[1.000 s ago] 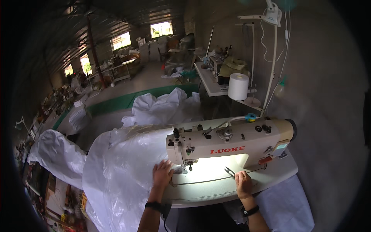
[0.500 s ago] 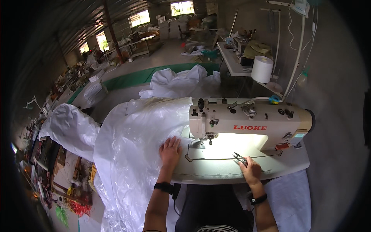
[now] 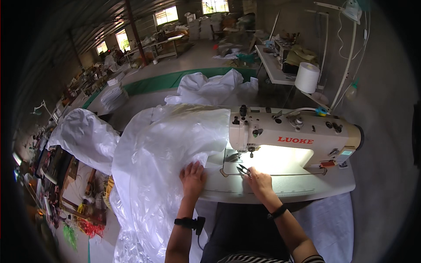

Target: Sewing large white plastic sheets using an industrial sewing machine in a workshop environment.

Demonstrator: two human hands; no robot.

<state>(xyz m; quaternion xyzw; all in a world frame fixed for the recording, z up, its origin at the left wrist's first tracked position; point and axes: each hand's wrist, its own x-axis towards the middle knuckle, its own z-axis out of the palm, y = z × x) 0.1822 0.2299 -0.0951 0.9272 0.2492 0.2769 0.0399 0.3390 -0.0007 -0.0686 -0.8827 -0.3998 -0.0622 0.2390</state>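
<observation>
A large sheet of shiny white plastic [image 3: 151,162] drapes over the left end of the sewing table [image 3: 280,190] and hangs down the front. On its right edge my left hand [image 3: 193,177] lies flat, palm down, fingers stretched. My right hand [image 3: 260,180] grips a small pair of dark thread snips [image 3: 244,170], blades pointing left toward the needle area. Those blades are a little apart and sit just in front of the presser foot [image 3: 240,156]. The pale sewing machine [image 3: 285,131] stands behind both hands, its lamp lighting the bed.
A white thread cone [image 3: 307,78] stands behind the machine, beside a pole. More white sheeting [image 3: 210,87] is heaped beyond the table, and another bunch [image 3: 85,138] lies left. White cloth [image 3: 326,230] hangs at lower right. Red and green strands [image 3: 92,228] lie at lower left.
My right hand has moved left with the snips, from the table's front middle to near the needle. My left hand has drawn slightly away from the needle. The view has shifted a little.
</observation>
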